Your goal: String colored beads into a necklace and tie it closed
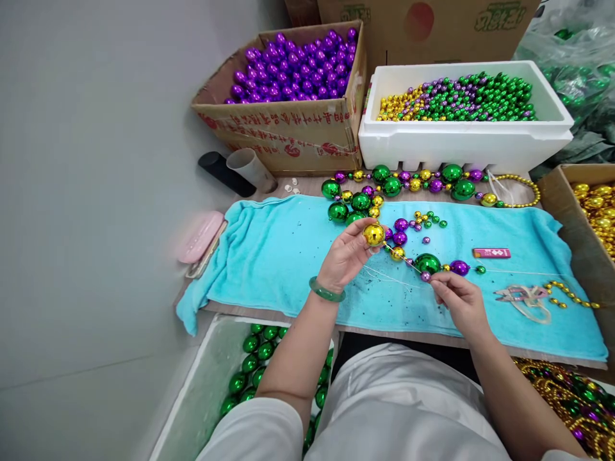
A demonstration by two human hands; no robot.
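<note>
My left hand [346, 256], with a green bangle on its wrist, is closed on a large gold ball [373, 234] above a turquoise towel [269, 256]. My right hand [456, 299] pinches a thin thread just below a small purple bead [425, 276]. Along the thread between my hands sit a small gold bead [397, 253] and a large green ball [427, 262], with a purple ball [459, 267] beyond. A finished strand of green, gold and purple balls [391, 186] lies along the towel's far edge.
A cardboard box of purple balls [288, 121] and a white foam box of mixed beads [461, 137] stand at the back. A red lighter [491, 253] and small scissors [521, 296] lie on the towel at right. A bin of green balls [202, 384] sits below left.
</note>
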